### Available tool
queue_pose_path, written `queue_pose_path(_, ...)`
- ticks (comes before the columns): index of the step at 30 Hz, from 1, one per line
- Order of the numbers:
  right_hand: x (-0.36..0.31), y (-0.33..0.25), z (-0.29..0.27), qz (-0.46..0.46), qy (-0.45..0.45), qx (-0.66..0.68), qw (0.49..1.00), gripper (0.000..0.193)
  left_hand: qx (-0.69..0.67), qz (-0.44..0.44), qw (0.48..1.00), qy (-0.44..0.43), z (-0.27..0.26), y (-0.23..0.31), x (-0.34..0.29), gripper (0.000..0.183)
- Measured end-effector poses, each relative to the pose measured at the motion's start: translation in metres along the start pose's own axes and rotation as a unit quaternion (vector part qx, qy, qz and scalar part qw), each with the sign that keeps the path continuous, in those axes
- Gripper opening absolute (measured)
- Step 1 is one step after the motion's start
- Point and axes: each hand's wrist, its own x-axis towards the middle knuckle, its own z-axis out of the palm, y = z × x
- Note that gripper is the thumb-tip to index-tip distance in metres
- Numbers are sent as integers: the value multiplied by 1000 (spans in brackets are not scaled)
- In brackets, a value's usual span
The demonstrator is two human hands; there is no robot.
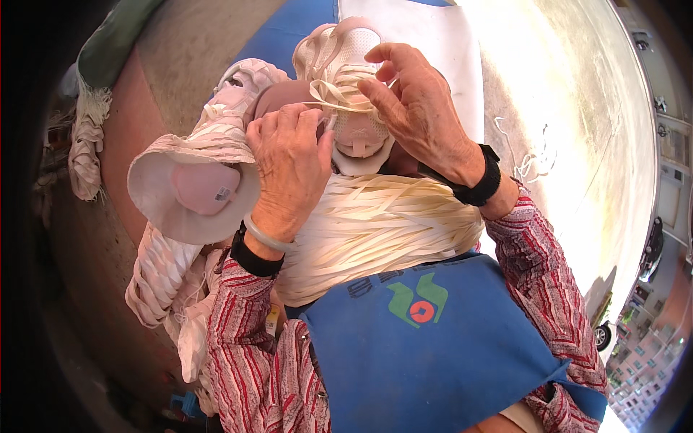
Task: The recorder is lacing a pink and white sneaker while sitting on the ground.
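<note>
A pale pink and cream shoe upper (354, 54) with perforated mesh lies in front of me, its tongue end toward my body. A flat cream shoelace (339, 94) is threaded across it, with a loop standing up on the left. My left hand (289, 162) is closed at the shoe's left side, with a whitish bit of lace at its thumb and finger. Over the shoe's right side, my right hand (426, 108) has thumb and forefinger apart, nothing visible between them. A thick bundle of cream laces (382, 224) lies across my lap.
More shoe uppers (191, 180) are stacked to the left, one opening toward me. A blue apron (426, 339) covers my lap. Loose white laces (534, 159) lie on the sunlit floor at right. A lace bundle (88, 144) hangs at far left.
</note>
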Motion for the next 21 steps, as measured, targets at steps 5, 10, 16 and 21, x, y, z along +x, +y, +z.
queue_pose_path(5,-30,-17,6,-44,-154,-112,981,14,-15,8,1000,19,7,-2,1,24)
queue_pose_path(10,-32,-8,32,-33,-149,-210,966,14,-53,-12,998,9,12,-3,5,21)
queue_pose_path(16,-32,-4,49,-66,-107,-229,965,10,-75,-26,997,3,15,-6,4,19)
queue_pose_path(21,-30,-5,47,-65,-107,-201,972,13,-110,-10,994,23,13,-13,9,23)
